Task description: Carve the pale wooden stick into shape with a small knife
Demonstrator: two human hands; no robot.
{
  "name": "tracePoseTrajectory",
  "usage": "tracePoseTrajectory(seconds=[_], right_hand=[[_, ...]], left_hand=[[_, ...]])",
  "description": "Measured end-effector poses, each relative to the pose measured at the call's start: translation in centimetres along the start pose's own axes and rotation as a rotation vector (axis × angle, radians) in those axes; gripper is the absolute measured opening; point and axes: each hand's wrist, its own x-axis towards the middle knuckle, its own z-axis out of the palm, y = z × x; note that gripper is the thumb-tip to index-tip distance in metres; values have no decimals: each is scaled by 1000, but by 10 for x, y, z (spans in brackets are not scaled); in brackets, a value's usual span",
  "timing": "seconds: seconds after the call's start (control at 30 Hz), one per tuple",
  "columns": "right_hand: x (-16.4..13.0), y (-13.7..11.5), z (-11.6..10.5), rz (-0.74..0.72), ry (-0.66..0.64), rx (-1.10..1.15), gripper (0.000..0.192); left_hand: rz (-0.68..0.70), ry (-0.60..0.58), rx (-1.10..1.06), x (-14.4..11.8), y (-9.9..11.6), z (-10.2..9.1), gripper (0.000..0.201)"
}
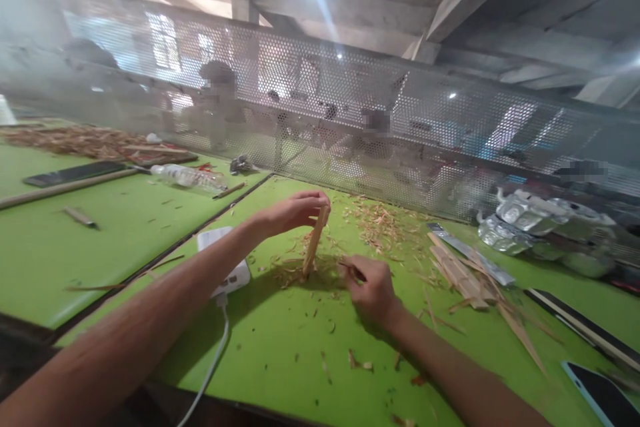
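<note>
Wooden stick: a pale, flat strip (315, 240) standing nearly upright, leaning slightly right at the top, its lower end planted on the green bench (280, 347) amid a small heap of shavings (293, 272).
Left hand: the left hand (295, 211) is closed around the stick's top end, pinching it from above.
Right hand: the right hand (371, 288) is curled shut low beside the stick's base, gripping something thin and dark; what it is cannot be told.
Nearby on the bench: a white charger box (225, 268) with a cable lies just under the left forearm; a bundle of cut strips (457, 271) and a metal blade (470, 253) lie to the right; more shavings scatter behind.
Further off: a plastic bottle (187, 177) on the neighbouring bench; crumpled foil (530, 223) far right.
Barrier: a perforated mesh screen (350, 113) closes off the bench's far edge.
</note>
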Motion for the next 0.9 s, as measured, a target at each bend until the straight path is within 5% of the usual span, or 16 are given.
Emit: tracePoseTrajectory(seconds=[0.23,0.37,0.57,0.77,0.9], right_hand=[[1,21,-1,202,237,-11,43],[4,26,-5,278,275,111,46],[15,17,-10,654,428,654,54],[21,11,-12,586,279,698,53],[21,27,-18,637,353,676,58]], left_hand=[[-145,-291,164,-4,-9,2,34],[-222,-248,251,-2,-16,10,25],[-207,-170,394,3,-27,28,24],[-277,-208,532,-4,-31,64,17],[-292,-136,407,-8,-32,75,42]])
